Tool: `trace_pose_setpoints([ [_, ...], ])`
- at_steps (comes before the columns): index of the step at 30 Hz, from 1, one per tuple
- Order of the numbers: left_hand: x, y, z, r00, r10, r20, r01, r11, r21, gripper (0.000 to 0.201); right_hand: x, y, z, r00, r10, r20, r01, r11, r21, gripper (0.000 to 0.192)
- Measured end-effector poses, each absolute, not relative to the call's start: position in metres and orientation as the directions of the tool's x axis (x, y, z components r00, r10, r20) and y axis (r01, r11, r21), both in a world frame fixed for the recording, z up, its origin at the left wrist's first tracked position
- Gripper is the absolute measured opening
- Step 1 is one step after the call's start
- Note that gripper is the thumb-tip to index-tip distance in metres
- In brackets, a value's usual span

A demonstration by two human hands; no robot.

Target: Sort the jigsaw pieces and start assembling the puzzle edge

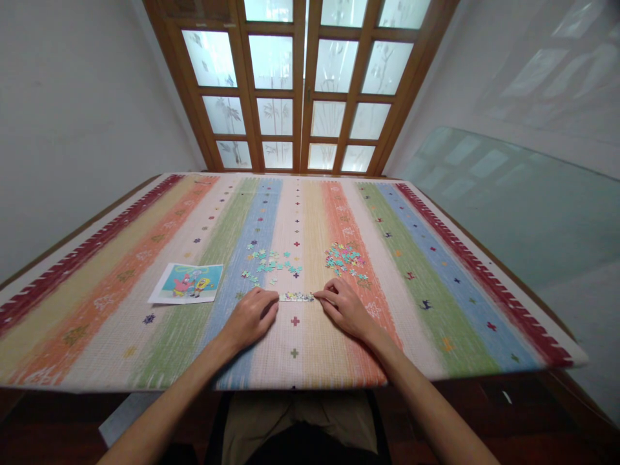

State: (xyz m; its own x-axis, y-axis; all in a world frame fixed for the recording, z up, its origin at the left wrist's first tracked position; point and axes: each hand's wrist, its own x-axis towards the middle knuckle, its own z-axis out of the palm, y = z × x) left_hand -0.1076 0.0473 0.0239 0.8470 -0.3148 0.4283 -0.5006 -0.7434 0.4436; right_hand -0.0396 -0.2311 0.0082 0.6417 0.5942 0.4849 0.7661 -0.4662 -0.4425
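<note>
A narrow strip of joined jigsaw puzzle pieces [296,297] lies flat on the striped tablecloth, close to the table's near side. My left hand [252,316] is closed at its left end, fingertips pressed on the edge. At the opposite end, my right hand [343,307] pinches the strip's right tip between thumb and fingers. Just beyond the strip, loose jigsaw pieces [271,263] are scattered in teal tones. A denser pile of jigsaw pieces [343,257] sits beyond my right hand. My fingers cover both ends of the strip.
Left of my left hand lies a creased picture sheet [186,283] with cartoon figures. The striped tablecloth [426,323] covers the table to its edges. Wooden glazed doors [300,97] stand behind, and a glass panel [513,194] leans at the right wall.
</note>
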Motion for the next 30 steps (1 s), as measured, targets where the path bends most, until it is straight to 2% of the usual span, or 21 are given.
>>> trace_pose_setpoints([
  [18, -0.11, 0.051, 0.018, 0.858, -0.248, 0.451, -0.462, -0.755, 0.465, 0.018, -0.039, -0.232, 0.006, 0.636, 0.594, 0.493, 0.772, -0.468, -0.431, 0.021],
  [30, -0.102, 0.054, 0.028, 0.858, -0.267, 0.44, -0.466, -0.766, 0.443, 0.018, -0.04, -0.232, 0.007, 0.636, 0.593, 0.494, 0.771, -0.467, -0.433, 0.021],
])
